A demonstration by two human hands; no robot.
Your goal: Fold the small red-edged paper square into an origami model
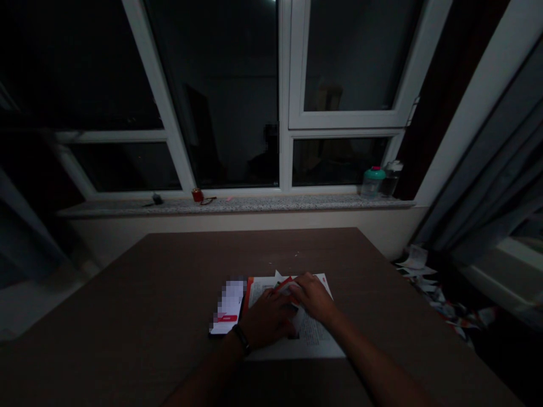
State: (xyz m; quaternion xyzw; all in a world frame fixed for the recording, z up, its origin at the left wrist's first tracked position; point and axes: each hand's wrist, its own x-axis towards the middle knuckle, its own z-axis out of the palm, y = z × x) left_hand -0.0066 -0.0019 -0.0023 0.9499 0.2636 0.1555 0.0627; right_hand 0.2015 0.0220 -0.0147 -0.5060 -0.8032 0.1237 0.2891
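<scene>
A printed sheet (316,336) with text and orange-red parts lies flat on the table. Over it, my right hand (316,297) has its fingers bent down and pinched on a small red-and-white folded paper (287,284). My left hand (267,317), with a dark band on the wrist, lies low across the sheet, its fingers closed at the near side of the same paper. The hands partly cover the paper and the dim light blurs its folds. Just left of the sheet, a lit phone (229,305) lies face up, partly pixelated.
The brown table (127,305) reaches toward a window sill (254,204). On the sill are a small red jar (197,195), a teal-lidded bottle (373,182) and a clear bottle (392,178). Paper scraps (445,302) lie beyond the table's right edge, near a grey curtain (479,164).
</scene>
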